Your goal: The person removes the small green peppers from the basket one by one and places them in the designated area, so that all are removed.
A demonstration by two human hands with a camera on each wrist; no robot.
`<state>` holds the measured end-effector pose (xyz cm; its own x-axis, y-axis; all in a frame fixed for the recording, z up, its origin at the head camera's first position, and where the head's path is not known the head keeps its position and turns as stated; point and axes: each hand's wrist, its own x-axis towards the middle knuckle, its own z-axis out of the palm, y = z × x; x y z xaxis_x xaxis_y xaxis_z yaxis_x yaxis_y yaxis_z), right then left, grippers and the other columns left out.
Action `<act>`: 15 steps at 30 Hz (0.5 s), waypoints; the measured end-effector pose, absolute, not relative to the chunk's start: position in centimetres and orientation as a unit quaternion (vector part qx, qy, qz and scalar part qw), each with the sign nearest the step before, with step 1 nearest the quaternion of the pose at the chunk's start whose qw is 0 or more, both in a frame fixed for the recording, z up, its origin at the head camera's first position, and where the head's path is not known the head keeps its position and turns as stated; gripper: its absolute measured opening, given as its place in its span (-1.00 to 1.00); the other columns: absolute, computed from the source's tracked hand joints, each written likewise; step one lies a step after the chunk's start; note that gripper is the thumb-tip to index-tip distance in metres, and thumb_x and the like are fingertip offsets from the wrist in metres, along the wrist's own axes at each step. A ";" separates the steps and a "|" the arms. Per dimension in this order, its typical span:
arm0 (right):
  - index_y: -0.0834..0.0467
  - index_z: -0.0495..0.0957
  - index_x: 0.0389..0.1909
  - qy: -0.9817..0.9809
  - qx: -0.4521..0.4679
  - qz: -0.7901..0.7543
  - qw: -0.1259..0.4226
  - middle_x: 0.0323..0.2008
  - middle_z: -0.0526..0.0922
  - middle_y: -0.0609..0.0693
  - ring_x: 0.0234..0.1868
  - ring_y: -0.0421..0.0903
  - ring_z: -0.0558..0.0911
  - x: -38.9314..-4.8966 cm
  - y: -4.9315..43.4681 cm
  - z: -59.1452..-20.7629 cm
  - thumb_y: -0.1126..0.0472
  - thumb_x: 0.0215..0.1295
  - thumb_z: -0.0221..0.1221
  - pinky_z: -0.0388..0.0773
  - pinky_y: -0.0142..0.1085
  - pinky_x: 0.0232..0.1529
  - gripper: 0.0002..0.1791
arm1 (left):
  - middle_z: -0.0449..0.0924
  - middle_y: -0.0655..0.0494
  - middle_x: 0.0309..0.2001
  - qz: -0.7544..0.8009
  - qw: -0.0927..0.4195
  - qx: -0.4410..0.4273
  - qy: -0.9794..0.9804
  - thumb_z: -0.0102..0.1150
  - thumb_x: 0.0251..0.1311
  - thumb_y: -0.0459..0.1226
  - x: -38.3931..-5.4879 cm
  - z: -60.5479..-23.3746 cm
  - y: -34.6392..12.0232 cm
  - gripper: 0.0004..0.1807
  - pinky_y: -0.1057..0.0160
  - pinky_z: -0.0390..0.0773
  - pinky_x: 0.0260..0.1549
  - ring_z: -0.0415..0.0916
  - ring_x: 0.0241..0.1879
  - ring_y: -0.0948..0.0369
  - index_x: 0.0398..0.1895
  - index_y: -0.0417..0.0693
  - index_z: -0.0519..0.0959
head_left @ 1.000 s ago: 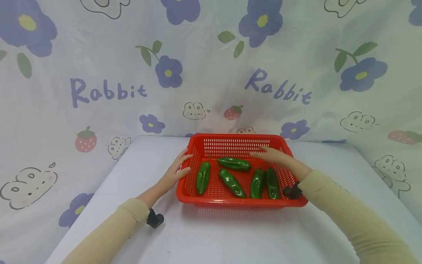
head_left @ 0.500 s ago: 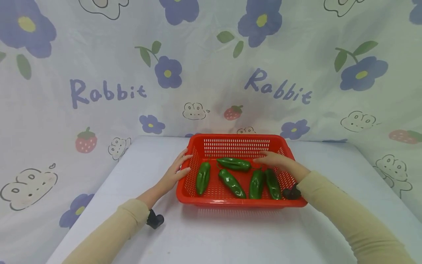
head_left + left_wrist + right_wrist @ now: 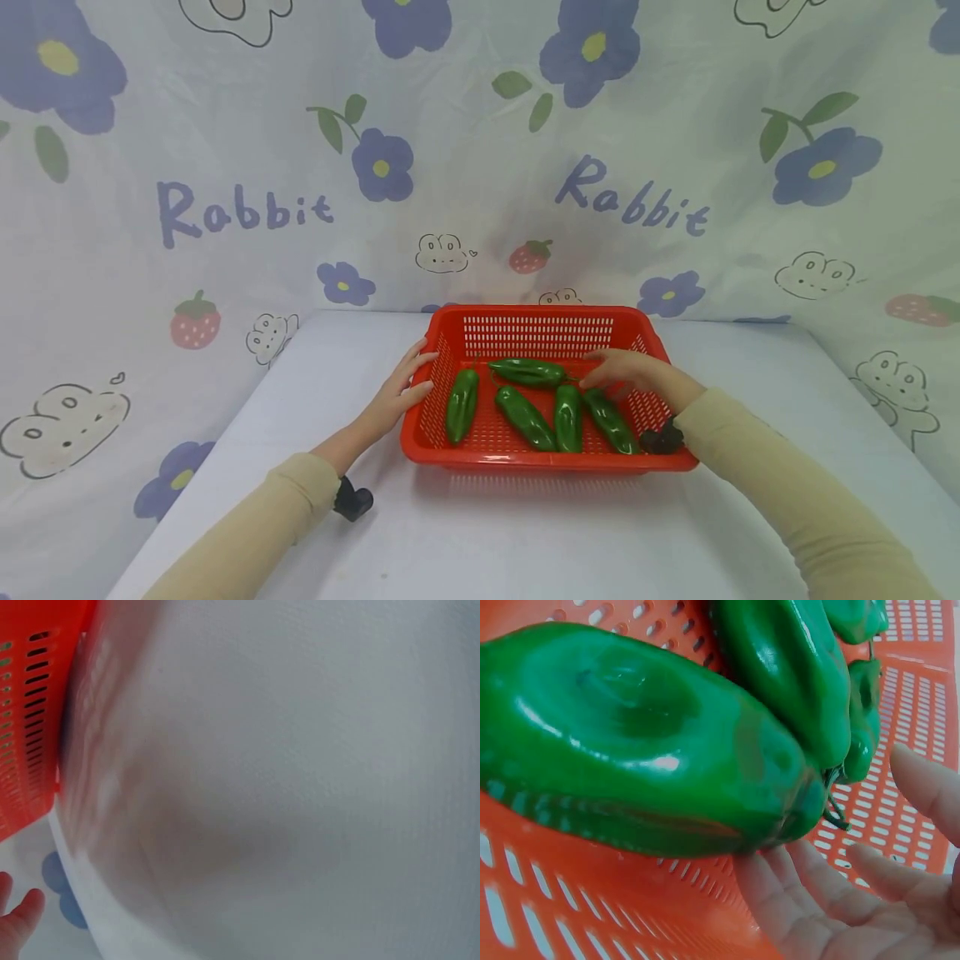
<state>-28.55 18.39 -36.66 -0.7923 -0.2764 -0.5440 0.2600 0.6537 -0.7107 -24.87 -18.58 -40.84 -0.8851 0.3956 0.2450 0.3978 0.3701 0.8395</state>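
the right hand [image 3: 626, 373] reaches in over the right side of the red perforated plastic basket [image 3: 551, 458], its fingers straight and spread wide, holding nothing, fingertips touching the far end of the rightmost green pepper [image 3: 612, 425]. that pepper lies slanted inside the basket, beside four other green peppers [image 3: 568, 421]. the left hand [image 3: 392, 398] stretches forward, fingers extended and parted, at the basket's left rim.

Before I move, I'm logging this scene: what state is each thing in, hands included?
Basket: upright.
Peppers: five, lying in the basket.
Left hand: fingers spread at the basket's left rim.
Right hand: fingertips touching the rightmost pepper.
Backdrop: hanging.
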 end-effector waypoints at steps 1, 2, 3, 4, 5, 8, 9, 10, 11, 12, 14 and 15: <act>0.28 0.03 0.35 0.849 -0.008 -0.417 0.325 0.17 0.32 0.29 0.10 0.17 0.43 -28.5 18.4 -36.8 0.19 0.12 0.20 0.49 -0.02 0.01 -0.18 | -0.21 -0.13 0.43 -0.508 0.001 -0.238 -0.828 -0.11 0.26 -0.32 -24.9 -40.9 -18.6 -0.49 -0.23 0.22 0.13 -0.21 0.38 -0.15 0.28 -0.24 0.19; 0.29 0.04 0.34 0.848 -0.010 -0.417 0.327 0.17 0.31 0.29 0.09 0.16 0.44 -28.5 18.4 -36.8 0.20 0.12 0.20 0.49 -0.03 0.01 -0.19 | -0.21 -0.16 0.43 -0.509 -0.002 -0.236 -0.828 -0.11 0.25 -0.34 -24.6 -40.5 -18.5 -0.49 -0.24 0.21 0.13 -0.22 0.38 -0.16 0.28 -0.27 0.19; 0.30 0.06 0.33 0.848 -0.012 -0.414 0.329 0.17 0.31 0.29 0.07 0.14 0.46 -28.5 18.4 -37.0 0.22 0.11 0.22 0.50 -0.05 0.00 -0.20 | -0.21 -0.17 0.43 -0.509 -0.003 -0.236 -0.828 -0.11 0.25 -0.34 -24.4 -40.2 -18.4 -0.49 -0.24 0.21 0.13 -0.21 0.38 -0.16 0.28 -0.28 0.19; 0.31 0.08 0.31 0.848 -0.016 -0.410 0.334 0.17 0.30 0.28 0.05 0.13 0.47 -28.5 18.4 -37.1 0.25 0.10 0.22 0.50 -0.06 0.01 -0.22 | -0.20 -0.20 0.42 -0.505 -0.001 -0.239 -0.829 -0.12 0.25 -0.34 -24.1 -39.8 -18.3 -0.49 -0.24 0.22 0.12 -0.20 0.37 -0.18 0.27 -0.30 0.19; 0.33 0.11 0.29 0.848 -0.020 -0.406 0.339 0.16 0.31 0.29 0.04 0.11 0.49 -28.5 18.4 -37.1 0.28 0.09 0.21 0.50 -0.07 0.01 -0.24 | -0.20 -0.19 0.42 -0.505 0.001 -0.241 -0.829 -0.12 0.25 -0.33 -24.0 -39.7 -18.3 -0.50 -0.24 0.23 0.12 -0.19 0.37 -0.18 0.27 -0.29 0.19; 0.39 0.16 0.25 0.846 -0.031 -0.392 0.360 0.12 0.35 0.29 -0.01 0.08 0.52 -28.5 18.5 -37.3 0.35 0.06 0.20 0.49 -0.07 0.04 -0.30 | -0.21 -0.19 0.42 -0.509 -0.003 -0.239 -0.827 -0.12 0.26 -0.34 -23.8 -39.5 -18.2 -0.50 -0.22 0.27 0.09 -0.18 0.37 -0.18 0.27 -0.31 0.19; 0.41 0.18 0.23 0.844 -0.034 -0.388 0.367 0.10 0.36 0.29 -0.02 0.08 0.52 -28.5 18.5 -37.4 0.38 0.05 0.19 0.48 -0.07 0.04 -0.31 | -0.21 -0.16 0.43 -0.511 -0.002 -0.240 -0.825 -0.11 0.26 -0.32 -24.1 -39.9 -18.3 -0.50 -0.20 0.30 0.08 -0.18 0.37 -0.17 0.27 -0.28 0.19; 0.42 0.20 0.22 0.844 -0.037 -0.384 0.373 0.08 0.38 0.28 -0.03 0.08 0.52 -28.5 18.6 -37.4 0.40 0.04 0.19 0.47 -0.07 0.05 -0.33 | -0.21 -0.12 0.43 -0.513 -0.001 -0.241 -0.824 -0.11 0.27 -0.31 -24.4 -40.3 -18.5 -0.49 -0.18 0.31 0.08 -0.17 0.37 -0.15 0.28 -0.25 0.19; 0.42 0.21 0.21 0.847 -0.039 -0.375 0.375 0.06 0.40 0.27 -0.04 0.07 0.52 -28.5 18.6 -37.5 0.40 0.03 0.19 0.48 -0.07 0.05 -0.33 | -0.22 -0.08 0.44 -0.517 -0.003 -0.240 -0.821 -0.10 0.27 -0.29 -24.6 -40.7 -18.6 -0.49 -0.16 0.32 0.08 -0.18 0.38 -0.12 0.29 -0.22 0.19; 0.40 0.22 0.21 0.849 -0.040 -0.367 0.378 0.04 0.41 0.26 -0.04 0.07 0.52 -28.5 18.6 -37.5 0.39 0.02 0.20 0.48 -0.07 0.04 -0.33 | -0.22 -0.07 0.44 -0.520 -0.003 -0.240 -0.820 -0.10 0.27 -0.28 -24.7 -40.8 -18.6 -0.49 -0.15 0.34 0.07 -0.17 0.38 -0.12 0.29 -0.22 0.19; 0.38 0.24 0.21 0.852 -0.040 -0.355 0.383 0.03 0.42 0.23 -0.05 0.06 0.52 -28.4 18.6 -37.6 0.38 0.00 0.21 0.49 -0.08 0.04 -0.32 | -0.22 -0.05 0.44 -0.523 -0.005 -0.240 -0.817 -0.10 0.27 -0.28 -24.8 -40.9 -18.6 -0.49 -0.14 0.35 0.05 -0.16 0.38 -0.12 0.29 -0.21 0.19; 0.36 0.26 0.20 0.855 -0.042 -0.347 0.384 0.02 0.43 0.22 -0.05 0.05 0.52 -28.4 18.6 -37.7 0.36 0.00 0.22 0.50 -0.09 0.03 -0.32 | -0.22 -0.05 0.44 -0.524 -0.006 -0.240 -0.817 -0.11 0.27 -0.28 -24.8 -40.9 -18.6 -0.49 -0.14 0.36 0.05 -0.16 0.38 -0.13 0.29 -0.21 0.19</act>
<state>-28.42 18.63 -37.66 -0.7015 -0.3379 -0.6274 0.1946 0.7561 -0.6248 -24.76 -18.61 -40.95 -0.8845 0.3986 0.2425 0.3864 0.3346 0.8595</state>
